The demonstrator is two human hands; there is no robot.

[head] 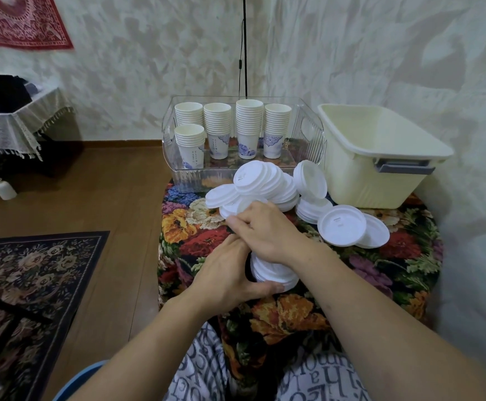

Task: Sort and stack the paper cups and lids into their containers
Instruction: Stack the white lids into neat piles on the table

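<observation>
Both hands work a stack of lids (270, 270) at the near centre of the surface (395, 273). The left hand (230, 273) grips the stack from its left side, thumb curled under the near edge. The right hand (268, 230) lies over the top of the stack, fingers curled down on its far-left end; whether it pinches a separate lid cannot be told. The stack's long axis runs near to far, tilted toward the loose lids (268, 183) heaped just beyond the right hand. More lids (341, 224) lie to the right. The cream bin (380, 157), empty as far as shows, stands at far right, well apart from the stack; the right hand is the nearer to it. The cups (230, 131) already stand in stacks in the clear tray (308, 131) at far centre. Judgement: cups are sorted; the lids remain, and the coming move carries the stack far and right.
</observation>
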